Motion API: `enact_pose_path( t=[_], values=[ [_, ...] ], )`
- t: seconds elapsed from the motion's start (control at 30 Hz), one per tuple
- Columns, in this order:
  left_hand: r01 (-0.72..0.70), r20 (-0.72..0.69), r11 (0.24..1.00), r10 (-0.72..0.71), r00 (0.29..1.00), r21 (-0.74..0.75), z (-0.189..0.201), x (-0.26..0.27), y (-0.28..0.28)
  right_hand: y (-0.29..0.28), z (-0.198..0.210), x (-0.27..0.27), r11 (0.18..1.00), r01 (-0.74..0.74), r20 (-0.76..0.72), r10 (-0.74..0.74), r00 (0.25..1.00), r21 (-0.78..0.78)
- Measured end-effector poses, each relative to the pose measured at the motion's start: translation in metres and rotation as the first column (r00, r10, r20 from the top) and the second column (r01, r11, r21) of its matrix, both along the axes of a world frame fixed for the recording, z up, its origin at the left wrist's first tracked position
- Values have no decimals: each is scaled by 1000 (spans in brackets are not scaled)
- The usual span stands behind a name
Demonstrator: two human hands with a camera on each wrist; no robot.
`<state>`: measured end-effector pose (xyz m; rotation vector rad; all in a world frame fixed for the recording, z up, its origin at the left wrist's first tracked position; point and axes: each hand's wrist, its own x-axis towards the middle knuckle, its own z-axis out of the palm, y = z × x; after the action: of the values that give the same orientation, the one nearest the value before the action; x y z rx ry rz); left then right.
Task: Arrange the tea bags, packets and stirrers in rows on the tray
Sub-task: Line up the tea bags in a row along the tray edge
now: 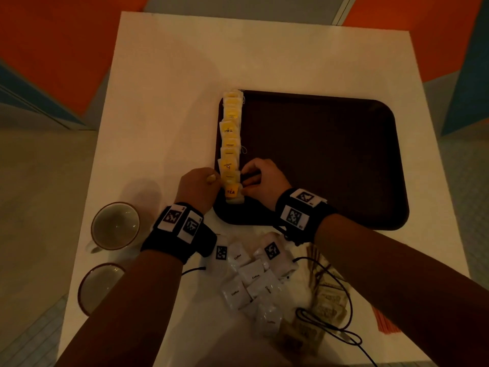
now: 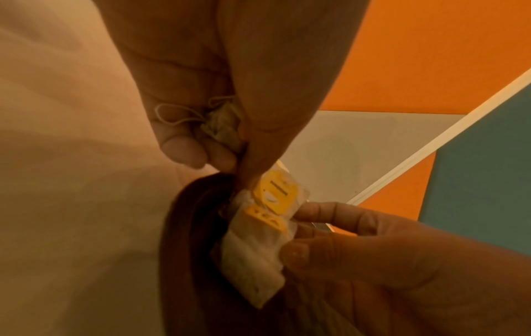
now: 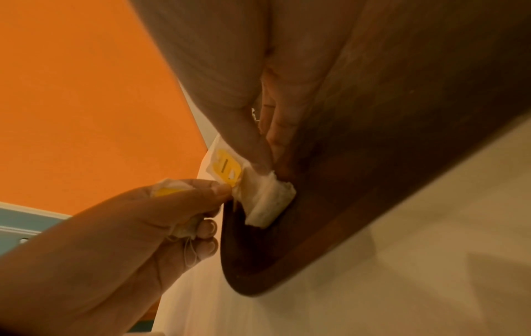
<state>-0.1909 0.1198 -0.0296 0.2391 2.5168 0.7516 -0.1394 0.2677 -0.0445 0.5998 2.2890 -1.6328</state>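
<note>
A dark brown tray (image 1: 317, 160) lies on the white table (image 1: 172, 88). Down its left edge runs a row of several yellow-tagged tea bags (image 1: 229, 144). My right hand (image 1: 244, 185) pinches the right side of the nearest tea bag (image 1: 232, 194) (image 2: 252, 250) (image 3: 267, 197), which lies at the tray's near-left corner. My left hand (image 1: 215, 181) is at that bag's left side. Its fingers curl round a spare crumpled tea bag (image 2: 221, 122) (image 3: 172, 192) with a loose string, and a fingertip touches the row's edge.
Two cups (image 1: 115, 226) (image 1: 99, 286) stand at the table's left. In front of the tray lie white coffee packets (image 1: 251, 274), brown packets (image 1: 328, 300), wooden stirrers (image 1: 317, 268), an orange bundle (image 1: 386, 324) and a black cable (image 1: 330, 324).
</note>
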Motion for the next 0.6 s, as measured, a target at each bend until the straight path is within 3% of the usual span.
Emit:
enact_pose_path(
  t=[0.33,0.6],
  values=[
    [-47,59,981,36,998,191,-1,-1,0,-6,1,-1,1000,9,13,-9,1000,3],
    [-77,23,976,73,997,205,-8,-8,-3,-7,1,4,996,9,20,-7,1000,-88]
  ],
)
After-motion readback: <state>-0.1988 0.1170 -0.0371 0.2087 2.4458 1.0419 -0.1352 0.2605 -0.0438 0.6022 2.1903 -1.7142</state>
